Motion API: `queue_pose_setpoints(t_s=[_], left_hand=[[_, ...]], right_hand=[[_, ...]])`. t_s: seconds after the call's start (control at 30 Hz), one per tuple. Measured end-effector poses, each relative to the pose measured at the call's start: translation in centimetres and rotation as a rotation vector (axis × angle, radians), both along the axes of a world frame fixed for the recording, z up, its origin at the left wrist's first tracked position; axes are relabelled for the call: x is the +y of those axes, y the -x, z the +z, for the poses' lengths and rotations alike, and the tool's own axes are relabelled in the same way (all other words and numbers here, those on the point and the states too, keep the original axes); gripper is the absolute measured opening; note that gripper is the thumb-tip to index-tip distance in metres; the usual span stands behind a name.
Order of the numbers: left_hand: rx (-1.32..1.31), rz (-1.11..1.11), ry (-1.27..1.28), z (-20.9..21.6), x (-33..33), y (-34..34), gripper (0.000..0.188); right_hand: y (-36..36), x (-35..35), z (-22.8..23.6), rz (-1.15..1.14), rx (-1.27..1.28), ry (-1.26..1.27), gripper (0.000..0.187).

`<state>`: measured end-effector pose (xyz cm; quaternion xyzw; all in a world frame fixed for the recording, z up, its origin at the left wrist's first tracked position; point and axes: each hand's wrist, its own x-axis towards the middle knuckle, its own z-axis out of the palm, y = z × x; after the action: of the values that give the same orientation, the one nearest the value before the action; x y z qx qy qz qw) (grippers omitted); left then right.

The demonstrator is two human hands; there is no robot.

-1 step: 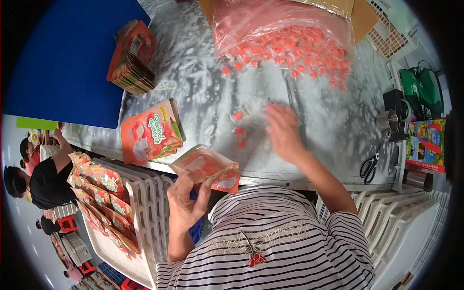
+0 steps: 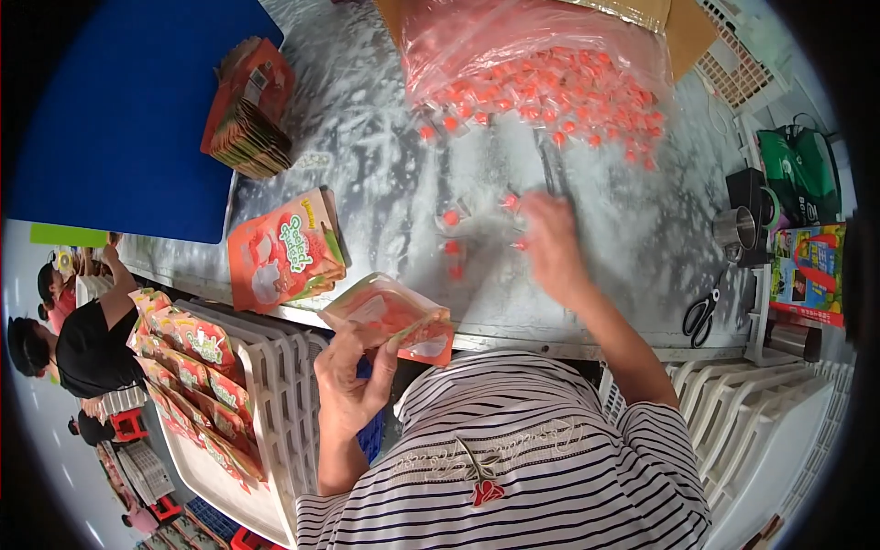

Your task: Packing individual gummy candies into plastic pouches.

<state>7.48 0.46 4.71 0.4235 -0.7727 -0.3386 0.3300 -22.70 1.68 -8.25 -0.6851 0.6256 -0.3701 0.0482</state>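
Note:
Near the table's front edge, my left hand [image 2: 353, 371] pinches an orange-red pouch [image 2: 394, 316] between thumb and fingers, its mouth gaping upward. Over the metal tabletop, my right hand [image 2: 553, 240] is smeared by motion, so its fingers cannot be read. Just left of it lie small red candies in clear wrappers, one candy [image 2: 511, 202] close to the fingertips and another red candy [image 2: 451, 218] farther left. Two more pieces [image 2: 454, 259] sit below these. A few similar flat pouches [image 2: 286, 252] lie stacked left of the held one.
At the back, a cardboard box [image 2: 692, 37] with a pink plastic liner spills a heap of wrapped candies [image 2: 568, 92]. A pouch stack [image 2: 249, 137] stands by a blue board [image 2: 128, 119]. Filled pouches lie in a white crate [image 2: 266, 440] at left. Scissors [image 2: 701, 318] and a metal cup [image 2: 733, 231] are right.
My right hand has shifted right and slightly away from the loose candies, uncovering one that it hid before. My left hand and the pouch are almost unmoved.

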Motion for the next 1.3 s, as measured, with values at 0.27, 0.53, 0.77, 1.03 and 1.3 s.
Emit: queue_pose_setpoints(t_s=[0.27, 0.53, 0.77, 1.03, 1.3], left_hand=[[-0.005, -0.032, -0.012, -0.2, -1.1, 0.9, 0.009], [-0.006, 0.036, -0.034, -0.1, -0.7, 0.7, 0.010], [-0.022, -0.002, -0.008, -0.2, -0.8, 0.7, 0.009], [-0.030, 0.056, -0.042, 0.2, -0.3, 0.8, 0.009], [-0.015, -0.019, -0.015, 0.0, -1.0, 1.2, 0.008]], right_hand=[[4.3, 2.0, 0.2, -0.241, -0.092, -0.133, 0.030], [7.3, 1.2, -1.6, -0.295, 0.346, -0.061, 0.042], [0.7, -1.8, 0.3, 0.022, 0.104, -0.288, 0.093], [-5.6, -5.9, -0.6, 0.211, 0.204, -0.285, 0.099], [-6.8, -3.4, -3.2, 0.324, 0.088, -0.053, 0.040]])
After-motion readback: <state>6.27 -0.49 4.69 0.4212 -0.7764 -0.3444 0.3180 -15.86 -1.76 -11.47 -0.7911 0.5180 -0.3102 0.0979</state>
